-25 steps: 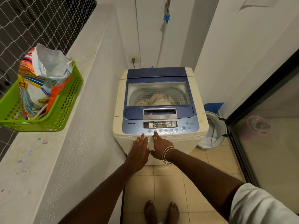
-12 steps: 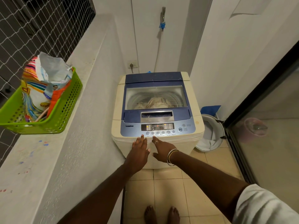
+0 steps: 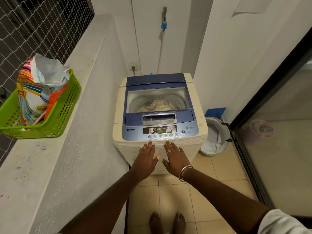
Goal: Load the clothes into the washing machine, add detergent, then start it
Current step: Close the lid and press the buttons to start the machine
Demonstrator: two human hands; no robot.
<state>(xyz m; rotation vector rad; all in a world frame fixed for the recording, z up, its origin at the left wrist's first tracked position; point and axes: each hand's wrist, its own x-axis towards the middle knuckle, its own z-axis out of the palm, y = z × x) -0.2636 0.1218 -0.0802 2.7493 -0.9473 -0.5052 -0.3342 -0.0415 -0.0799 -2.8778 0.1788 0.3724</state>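
Observation:
A cream and blue top-loading washing machine (image 3: 118,119) stands against the back wall with its lid shut. Pale clothes (image 3: 160,105) show through the lid's window. The control panel (image 3: 160,130) is lit and its green display reads 14. My left hand (image 3: 146,160) and my right hand (image 3: 175,158) lie flat side by side on the machine's front edge, just below the buttons, fingers spread and holding nothing. A colourful detergent bag (image 3: 38,88) stands in a green basket (image 3: 62,114) on the ledge at the left.
A grey ledge (image 3: 50,166) runs along the left under a wire net. A white bucket (image 3: 216,135) with cloth and a blue item sits right of the machine. A dark-framed glass door (image 3: 278,132) closes off the right. Tap and hose hang on the back wall.
My right index finger has left the button row. That hand drew back and now lies flat beside the left hand. The view has tilted slightly.

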